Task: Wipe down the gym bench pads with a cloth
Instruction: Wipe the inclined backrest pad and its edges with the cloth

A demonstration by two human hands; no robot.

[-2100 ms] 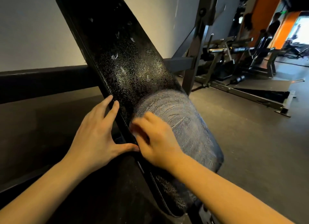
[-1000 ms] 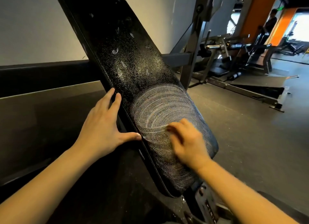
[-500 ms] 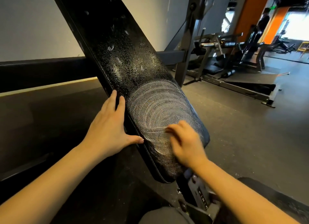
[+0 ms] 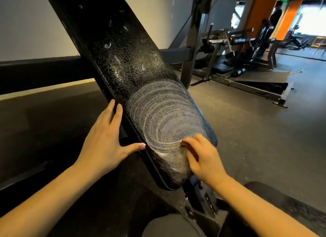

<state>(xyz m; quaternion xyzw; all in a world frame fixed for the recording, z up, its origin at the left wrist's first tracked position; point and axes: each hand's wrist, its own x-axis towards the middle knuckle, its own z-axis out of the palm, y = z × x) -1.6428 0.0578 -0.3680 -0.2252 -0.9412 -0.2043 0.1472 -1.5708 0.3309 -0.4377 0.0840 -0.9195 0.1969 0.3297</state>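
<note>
A black padded bench back slants up to the left, speckled with droplets on its upper part. Pale circular wipe swirls cover its lower part. My left hand rests against the pad's left edge, fingers straight along the side and thumb touching the front rim. My right hand presses on the pad's lower right end with its fingers curled down and blurred by motion. No cloth shows; whatever is under the fingers is hidden.
The bench's adjustment bracket with numbers sits below the pad's lower end. A dark steel upright stands behind the pad. More gym machines stand at the back right on grey rubber floor. A grey wall lies to the left.
My right hand has moved from the pad's left side to its lower right end, and the swirl marks have spread. My left hand stays on the pad's edge.
</note>
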